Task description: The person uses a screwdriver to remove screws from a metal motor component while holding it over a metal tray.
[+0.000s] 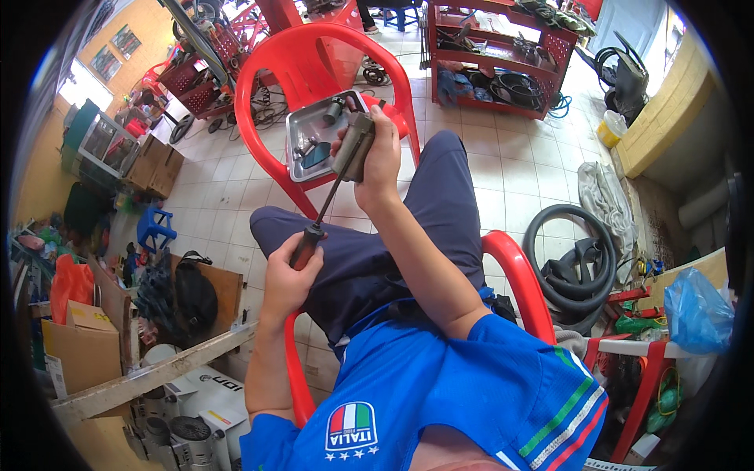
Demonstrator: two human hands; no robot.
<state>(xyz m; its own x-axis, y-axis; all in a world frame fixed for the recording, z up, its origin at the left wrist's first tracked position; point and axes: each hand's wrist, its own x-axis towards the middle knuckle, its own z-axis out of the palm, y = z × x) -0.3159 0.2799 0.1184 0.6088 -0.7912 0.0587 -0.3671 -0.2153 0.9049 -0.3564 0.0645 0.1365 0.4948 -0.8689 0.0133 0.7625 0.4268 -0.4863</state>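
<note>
Head: screwdriver (309,242) in left hand (287,276)

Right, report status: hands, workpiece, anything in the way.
Left hand gripping screwdriver. Right hand holding grey metal part, screwdriver shaft reaching it. Tray on red chair beyond; nothing seen blocking hands.

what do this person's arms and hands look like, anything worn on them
The left hand and right hand are bare, without gloves; no watch or bracelet shows. The forearms are uncovered below short blue sleeves. Green, white and red stripes cross the right shoulder area.
</note>
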